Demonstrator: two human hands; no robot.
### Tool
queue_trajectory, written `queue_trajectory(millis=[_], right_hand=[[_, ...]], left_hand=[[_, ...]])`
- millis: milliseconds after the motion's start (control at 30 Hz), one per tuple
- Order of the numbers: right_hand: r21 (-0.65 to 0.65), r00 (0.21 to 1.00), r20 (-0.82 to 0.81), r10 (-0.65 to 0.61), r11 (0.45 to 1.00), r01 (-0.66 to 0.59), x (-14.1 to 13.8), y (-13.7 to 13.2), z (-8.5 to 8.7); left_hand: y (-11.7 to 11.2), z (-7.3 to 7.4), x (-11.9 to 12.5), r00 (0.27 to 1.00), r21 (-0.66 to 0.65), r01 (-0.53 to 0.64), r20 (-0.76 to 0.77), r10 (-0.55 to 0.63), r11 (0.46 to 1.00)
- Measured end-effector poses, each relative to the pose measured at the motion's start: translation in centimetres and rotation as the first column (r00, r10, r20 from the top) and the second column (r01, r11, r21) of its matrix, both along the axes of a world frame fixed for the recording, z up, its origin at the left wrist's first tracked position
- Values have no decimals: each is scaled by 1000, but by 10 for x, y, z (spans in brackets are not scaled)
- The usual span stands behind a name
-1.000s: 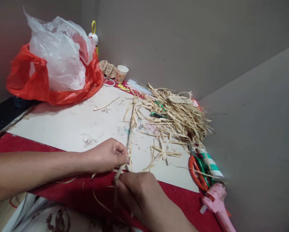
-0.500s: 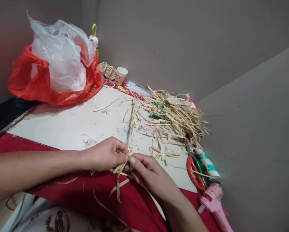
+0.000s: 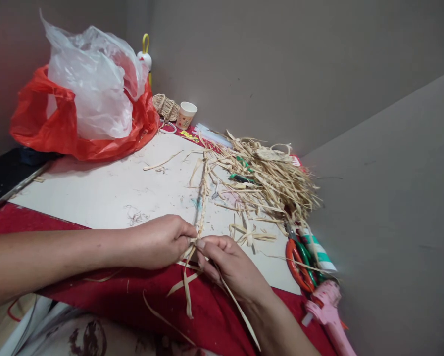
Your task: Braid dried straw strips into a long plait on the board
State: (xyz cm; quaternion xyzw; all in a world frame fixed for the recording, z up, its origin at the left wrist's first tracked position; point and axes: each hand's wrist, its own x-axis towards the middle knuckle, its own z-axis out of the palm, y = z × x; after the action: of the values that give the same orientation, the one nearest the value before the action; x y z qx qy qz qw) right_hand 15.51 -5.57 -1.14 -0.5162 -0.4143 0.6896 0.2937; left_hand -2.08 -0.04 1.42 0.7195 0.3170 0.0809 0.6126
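A thin braid of pale straw (image 3: 204, 198) runs from the heap of straw down across the white board to my fingertips. My left hand (image 3: 166, 241) is closed, pinching the lower end of the braid. Close against it on the right, my right hand (image 3: 225, 259) pinches straw strands at the same end. Loose strands (image 3: 188, 291) hang below my hands over the red cloth, and one long strand (image 3: 240, 311) trails down past my right wrist. The exact crossing of the strands is partly hidden by my fingers.
A straw heap (image 3: 277, 173) lies at the right. Nearby are orange-handled scissors (image 3: 299, 267), a striped roll (image 3: 320, 254) and a pink glue gun (image 3: 327, 306). At the back stand a paper cup (image 3: 186, 116), a woven straw piece (image 3: 166, 107) and a red plastic bag (image 3: 58, 133).
My left hand has turned, its knuckles rolling over, and shifted slightly left. The hanging strands have swung a little. The braid above stays in place.
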Motion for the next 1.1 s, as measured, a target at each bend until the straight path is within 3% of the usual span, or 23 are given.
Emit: queue_trajectory(millis=[67,167,267,433,633,767,833,867,933,967,1000,1100], right_hand=[[-18,999,-10,-45,999,45,-3,-1,0],[-44,995,-48,-90,995,88,-7,-2,0],[-40,991,-55,-126,992,124,-9,-5,0],[41,997,-8,-83,996,83,-12,-9,-1],[-7,989,-98,-107,994,107,-19,-12,-2],[-40,980,-109,-165,986,162,-18,-11,-3],[-63,975,-143,-168,985,161,-16,-11,-3],[-71,972,-169,-161,986,151,-15,-10,-2],[-74,967,-213,-141,989,128,-13,-10,-2],[-73,965,-226,-132,990,119,-13,-9,-2],[-72,964,-233,-125,991,111,-13,-9,-2],[-60,966,-234,-107,994,95,-13,-9,-4]], left_hand=[[-2,1,-1,1000,-126,9,-4,-9,992],[-5,-1,0,1000,-369,15,22,-8,929],[-9,-3,2,997,-477,-13,58,46,879],[-18,-5,4,996,-433,-71,24,90,899],[-39,-18,8,979,-394,-154,65,195,906],[-45,-9,-3,993,-379,-109,4,119,919],[-40,-1,-12,991,-254,-131,-45,124,958],[-36,2,-16,981,-136,-190,-54,184,972],[-27,5,-19,929,62,-369,3,369,927],[-23,4,-18,907,93,-422,48,419,902],[-20,2,-15,910,61,-414,63,411,908],[-19,-7,-3,944,-230,-282,104,312,931]])
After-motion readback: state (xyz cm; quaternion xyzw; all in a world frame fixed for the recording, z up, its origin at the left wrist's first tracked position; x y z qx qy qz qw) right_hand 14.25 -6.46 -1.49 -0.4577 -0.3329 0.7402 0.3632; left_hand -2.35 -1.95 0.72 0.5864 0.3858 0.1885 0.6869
